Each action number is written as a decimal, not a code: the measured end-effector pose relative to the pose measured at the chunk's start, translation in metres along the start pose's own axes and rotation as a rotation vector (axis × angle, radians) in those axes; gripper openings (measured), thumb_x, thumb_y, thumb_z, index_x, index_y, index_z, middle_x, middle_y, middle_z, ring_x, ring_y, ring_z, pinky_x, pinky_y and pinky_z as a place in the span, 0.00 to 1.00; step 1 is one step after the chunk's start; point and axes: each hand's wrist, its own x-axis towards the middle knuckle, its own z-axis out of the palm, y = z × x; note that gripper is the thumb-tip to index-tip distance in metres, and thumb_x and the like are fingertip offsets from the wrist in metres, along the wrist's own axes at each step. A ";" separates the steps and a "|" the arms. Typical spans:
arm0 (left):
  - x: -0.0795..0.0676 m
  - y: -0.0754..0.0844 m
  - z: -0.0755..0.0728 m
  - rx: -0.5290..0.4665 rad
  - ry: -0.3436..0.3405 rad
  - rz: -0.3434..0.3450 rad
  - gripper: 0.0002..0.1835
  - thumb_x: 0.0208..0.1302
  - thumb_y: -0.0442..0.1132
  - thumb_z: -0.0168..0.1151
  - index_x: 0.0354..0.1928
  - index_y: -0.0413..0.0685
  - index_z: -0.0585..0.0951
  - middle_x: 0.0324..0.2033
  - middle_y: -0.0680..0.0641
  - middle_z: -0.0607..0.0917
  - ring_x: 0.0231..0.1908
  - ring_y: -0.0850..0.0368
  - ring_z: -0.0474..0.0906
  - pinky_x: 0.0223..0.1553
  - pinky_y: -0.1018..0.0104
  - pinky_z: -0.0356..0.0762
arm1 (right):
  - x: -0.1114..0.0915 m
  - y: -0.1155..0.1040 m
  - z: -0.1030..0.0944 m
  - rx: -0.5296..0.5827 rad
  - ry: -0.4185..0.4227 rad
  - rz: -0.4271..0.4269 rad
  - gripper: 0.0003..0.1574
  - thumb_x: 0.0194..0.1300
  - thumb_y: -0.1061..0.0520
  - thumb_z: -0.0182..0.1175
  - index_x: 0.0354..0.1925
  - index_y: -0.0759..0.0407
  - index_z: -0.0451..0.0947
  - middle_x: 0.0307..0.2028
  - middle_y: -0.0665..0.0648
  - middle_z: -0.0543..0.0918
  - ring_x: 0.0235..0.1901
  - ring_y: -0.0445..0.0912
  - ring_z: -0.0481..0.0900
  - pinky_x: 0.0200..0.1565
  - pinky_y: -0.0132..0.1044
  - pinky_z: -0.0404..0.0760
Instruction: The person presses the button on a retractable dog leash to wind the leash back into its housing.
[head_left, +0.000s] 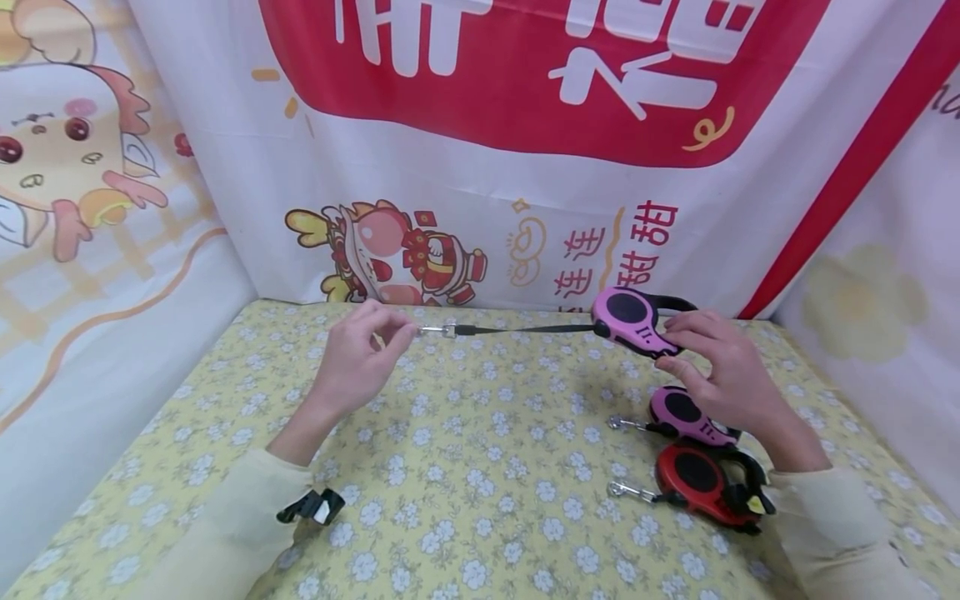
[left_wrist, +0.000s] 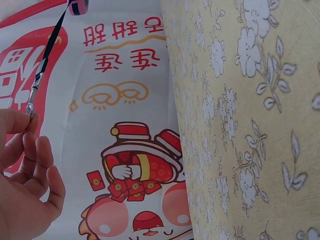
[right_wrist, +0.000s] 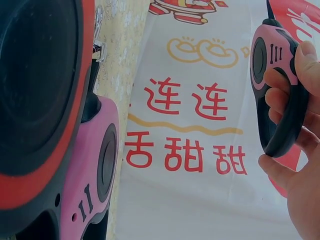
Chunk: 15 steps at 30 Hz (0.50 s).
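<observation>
A pink and black retractable dog leash [head_left: 628,315] hangs above the table in my right hand [head_left: 723,375], whose fingers curl round its black handle [right_wrist: 295,120]. From its nose a black strap [head_left: 525,329] runs out to the left, drawn straight. At the strap's end is a silver metal clip [head_left: 438,330], and my left hand [head_left: 363,354] pinches its tip between thumb and forefinger. In the left wrist view the other fingers [left_wrist: 42,155] of that hand are loosely bent. Below my right hand lie a second pink leash [head_left: 686,410] and a red leash [head_left: 693,479].
The two lying leashes rest side by side at the table's right, their metal clips [head_left: 630,491] pointing left. A yellow flowered cloth [head_left: 480,467] covers the table. Printed fabric [head_left: 480,183] hangs behind it and along both sides. A black strap with a buckle [head_left: 311,506] is on the left sleeve.
</observation>
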 end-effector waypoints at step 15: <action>-0.001 0.006 0.004 -0.035 -0.023 -0.001 0.09 0.77 0.41 0.64 0.44 0.45 0.88 0.41 0.48 0.84 0.35 0.56 0.77 0.39 0.69 0.78 | 0.002 -0.004 0.003 0.001 -0.016 -0.009 0.19 0.51 0.69 0.76 0.44 0.70 0.87 0.48 0.67 0.88 0.52 0.60 0.81 0.66 0.12 0.58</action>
